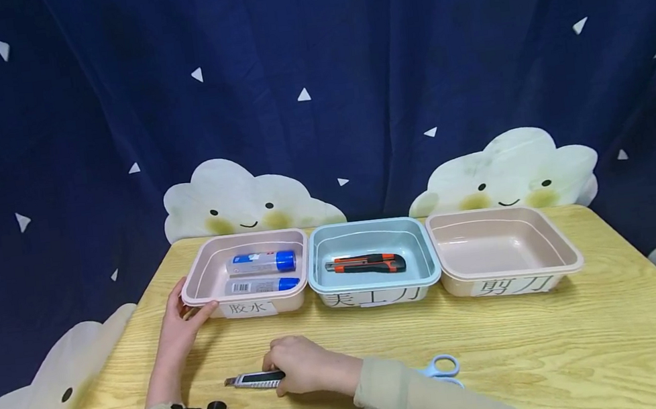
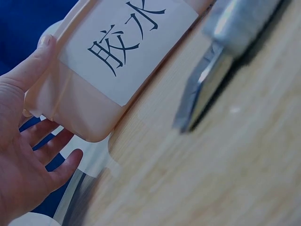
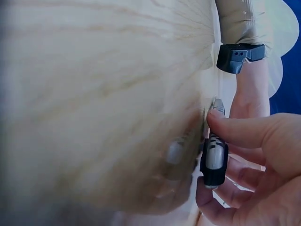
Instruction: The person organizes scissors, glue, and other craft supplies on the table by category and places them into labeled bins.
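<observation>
A grey-and-black utility knife (image 1: 255,379) is pinched by my right hand (image 1: 302,364) at the table's front left. The right wrist view shows the thumb and fingers of the right hand (image 3: 277,160) around the knife (image 3: 215,157). My left hand (image 1: 177,329) holds the front left corner of the left pink bin (image 1: 281,303). In the left wrist view, the left hand (image 2: 21,160) has its thumb against the bin (image 2: 84,110) and its other fingers round the side. Two blue-capped glue bottles (image 1: 258,264) lie inside that bin.
A blue bin (image 1: 376,284) in the middle holds an orange-and-black utility knife (image 1: 368,265). To its right stands another pink bin (image 1: 512,271) with nothing in it. Blue-handled scissors (image 1: 442,367) lie partly hidden behind my right sleeve (image 1: 423,396).
</observation>
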Available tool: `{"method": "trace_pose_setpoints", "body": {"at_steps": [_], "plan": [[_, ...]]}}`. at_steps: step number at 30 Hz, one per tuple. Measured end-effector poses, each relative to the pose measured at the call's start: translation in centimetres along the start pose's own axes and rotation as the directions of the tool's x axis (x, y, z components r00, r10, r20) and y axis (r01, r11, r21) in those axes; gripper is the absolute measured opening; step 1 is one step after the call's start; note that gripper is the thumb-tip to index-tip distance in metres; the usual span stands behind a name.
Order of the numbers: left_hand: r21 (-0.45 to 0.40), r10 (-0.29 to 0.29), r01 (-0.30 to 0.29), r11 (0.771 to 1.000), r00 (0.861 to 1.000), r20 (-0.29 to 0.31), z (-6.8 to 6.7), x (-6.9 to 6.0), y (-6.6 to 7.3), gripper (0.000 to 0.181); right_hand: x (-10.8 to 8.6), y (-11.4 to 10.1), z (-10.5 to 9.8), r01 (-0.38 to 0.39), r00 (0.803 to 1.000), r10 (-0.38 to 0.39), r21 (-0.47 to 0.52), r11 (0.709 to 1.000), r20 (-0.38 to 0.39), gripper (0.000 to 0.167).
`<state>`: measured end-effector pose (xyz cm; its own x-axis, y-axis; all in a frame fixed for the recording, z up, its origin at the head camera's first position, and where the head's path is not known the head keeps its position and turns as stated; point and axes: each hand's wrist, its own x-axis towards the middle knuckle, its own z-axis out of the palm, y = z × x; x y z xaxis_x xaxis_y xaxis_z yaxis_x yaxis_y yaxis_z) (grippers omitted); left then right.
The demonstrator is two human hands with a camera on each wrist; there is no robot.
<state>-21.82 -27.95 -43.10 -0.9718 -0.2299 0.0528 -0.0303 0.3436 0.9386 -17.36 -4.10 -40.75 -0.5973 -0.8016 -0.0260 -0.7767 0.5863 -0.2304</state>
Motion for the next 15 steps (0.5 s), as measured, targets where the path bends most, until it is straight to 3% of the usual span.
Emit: {"method": "trace_pose_setpoints", "body": {"at_steps": [9, 15], "plan": [[0.001, 0.01, -0.01, 1.0, 1.0, -0.002, -0.1, -0.1, 0.1, 0.085, -1.8, 1.7, -1.6, -0.022, 0.998, 0.024, 0.049, 0.999, -0.054, 0.031], [0.003, 0.007, -0.007, 1.0, 1.0, 0.001, 0.0, -0.1, 0.0, 0.085, -3.1, 2.5, -2.6, -0.045, 0.998, 0.048, 0.073, 0.996, -0.038, 0.028]]}}
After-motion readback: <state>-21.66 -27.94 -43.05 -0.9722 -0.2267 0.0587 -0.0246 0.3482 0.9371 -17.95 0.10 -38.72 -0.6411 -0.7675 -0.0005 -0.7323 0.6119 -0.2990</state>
